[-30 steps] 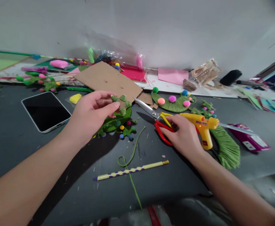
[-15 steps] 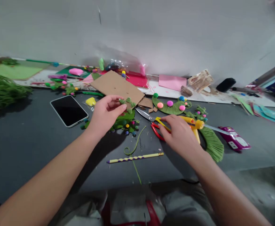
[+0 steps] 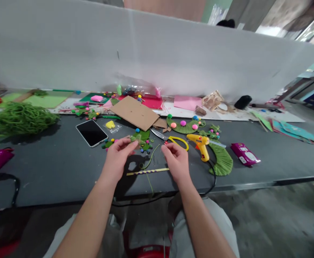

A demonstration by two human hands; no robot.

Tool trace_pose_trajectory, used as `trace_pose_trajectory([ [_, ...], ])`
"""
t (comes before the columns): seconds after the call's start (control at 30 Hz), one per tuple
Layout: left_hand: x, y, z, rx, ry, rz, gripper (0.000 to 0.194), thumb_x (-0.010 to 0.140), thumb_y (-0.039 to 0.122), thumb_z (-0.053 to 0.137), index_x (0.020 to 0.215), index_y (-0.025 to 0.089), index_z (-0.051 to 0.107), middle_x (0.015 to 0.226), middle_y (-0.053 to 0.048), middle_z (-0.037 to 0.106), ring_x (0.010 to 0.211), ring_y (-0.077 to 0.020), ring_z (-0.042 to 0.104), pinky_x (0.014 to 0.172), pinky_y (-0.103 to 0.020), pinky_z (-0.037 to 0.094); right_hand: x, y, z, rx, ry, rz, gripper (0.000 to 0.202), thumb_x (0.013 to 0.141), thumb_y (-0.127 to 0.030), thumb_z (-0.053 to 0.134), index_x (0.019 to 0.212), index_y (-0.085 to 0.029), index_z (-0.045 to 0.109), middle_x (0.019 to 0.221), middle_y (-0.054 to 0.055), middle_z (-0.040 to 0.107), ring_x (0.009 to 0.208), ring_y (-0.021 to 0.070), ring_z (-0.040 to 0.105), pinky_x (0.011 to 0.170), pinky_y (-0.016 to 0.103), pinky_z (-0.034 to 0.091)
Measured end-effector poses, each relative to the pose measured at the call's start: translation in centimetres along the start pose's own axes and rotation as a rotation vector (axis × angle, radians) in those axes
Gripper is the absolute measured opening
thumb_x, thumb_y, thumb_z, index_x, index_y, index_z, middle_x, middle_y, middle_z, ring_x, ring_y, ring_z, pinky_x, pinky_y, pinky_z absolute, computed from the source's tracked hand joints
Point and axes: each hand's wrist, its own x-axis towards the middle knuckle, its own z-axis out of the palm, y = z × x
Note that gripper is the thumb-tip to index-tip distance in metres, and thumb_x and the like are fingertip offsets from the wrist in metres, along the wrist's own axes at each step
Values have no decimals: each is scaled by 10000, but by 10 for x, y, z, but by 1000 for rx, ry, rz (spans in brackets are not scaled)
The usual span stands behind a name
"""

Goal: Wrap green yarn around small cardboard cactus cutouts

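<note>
My left hand (image 3: 117,157) pinches a small green yarn-wrapped piece (image 3: 137,139) between thumb and fingertips, raised over the table. Beneath it lie green shapes dotted with small colored pompoms (image 3: 146,147). My right hand (image 3: 177,160) has its thumb and fingers pressed together; whatever they hold, if anything, is too small to make out. Just beyond that hand rest scissors (image 3: 180,142) with red and yellow handles. A yellow glue gun (image 3: 201,145) lies to its right. Between the hands are a curled green strand (image 3: 151,157) and a yellow-and-purple pencil (image 3: 146,172), its right end hidden by my right hand.
A phone (image 3: 91,133) and a green yarn heap (image 3: 22,118) lie to the left. Brown cardboard (image 3: 135,113) sits at the back. Green yarn-wrapped arcs (image 3: 222,159) and a purple packet (image 3: 245,154) are on the right. The glue gun's cord (image 3: 213,175) hangs over the front edge.
My right hand has moved left, away from beside the glue gun and scissors, and its fingers have closed together. My left hand still holds the green piece. The view has tilted up.
</note>
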Motion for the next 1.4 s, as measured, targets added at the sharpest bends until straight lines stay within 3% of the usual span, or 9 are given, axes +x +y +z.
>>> trace_pose_trajectory([
  [0.1, 6, 1, 6, -13, -12, 16, 406, 620, 318, 956, 919, 157, 733, 806, -22, 740, 740, -123, 683, 597, -181, 475, -5, 11, -31, -129, 95, -2, 311, 835, -469, 661, 707, -189, 617, 622, -14, 508, 597, 142, 434, 590, 288, 341],
  [0.23, 9, 2, 12, -108, -72, -2, 491, 610, 233, 957, 1033, 168, 715, 840, -29, 764, 781, -155, 739, 720, -251, 583, -11, 21, -59, -467, 218, 4, 264, 802, -443, 712, 756, -202, 613, 774, 30, 604, 740, 193, 514, 674, 318, 365],
  [0.43, -4, -9, 13, -168, -93, -72, 408, 618, 195, 960, 893, 154, 661, 843, -29, 771, 807, -193, 788, 792, -309, 642, -1, 27, -43, -274, -10, -21, 299, 899, -488, 636, 858, -192, 652, 756, 22, 612, 670, 168, 524, 648, 310, 454],
  [0.57, -5, -11, 18, -112, -67, 29, 448, 637, 232, 958, 1012, 173, 719, 897, -34, 778, 815, -179, 779, 656, -227, 617, 8, 34, -46, -470, 538, -213, 356, 844, -428, 670, 1073, -160, 622, 1084, 143, 630, 975, 274, 587, 864, 433, 517],
  [0.63, -6, -11, 21, -133, -63, 43, 427, 640, 241, 955, 1001, 175, 735, 880, -28, 773, 786, -180, 779, 652, -237, 619, 10, 42, -59, -562, 648, -202, 575, 801, -428, 678, 1269, -113, 566, 1262, 219, 577, 1142, 337, 550, 971, 506, 492],
  [0.8, -14, -16, 22, -195, -136, 25, 336, 657, 241, 945, 910, 168, 737, 889, -32, 769, 798, -186, 771, 772, -329, 646, 25, 62, -93, -693, 643, 131, 773, 725, -492, 662, 1371, -95, 514, 1302, 243, 564, 1105, 363, 585, 993, 573, 465],
  [1.07, -18, -15, 18, -134, -142, 36, 338, 671, 259, 939, 934, 175, 745, 872, -14, 740, 787, -154, 724, 719, -294, 633, 44, 65, -121, -797, 505, 153, 331, 762, -419, 607, 1001, -189, 591, 1075, 165, 656, 1084, 327, 589, 990, 492, 462],
  [1.27, -25, -8, 21, -122, -154, 6, 349, 674, 258, 935, 937, 169, 724, 873, -20, 747, 759, -151, 726, 698, -287, 618, 43, 65, -136, -746, 462, 257, 443, 675, -472, 758, 954, -238, 505, 786, 45, 660, 873, 326, 660, 885, 530, 501],
  [1.4, -30, -7, 24, -123, -180, -34, 368, 678, 269, 929, 954, 164, 710, 912, -46, 760, 757, -191, 753, 695, -324, 615, 44, 69, -133, -606, 526, 222, 498, 700, -486, 754, 1032, -212, 503, 876, 67, 683, 817, 262, 684, 808, 445, 558],
])
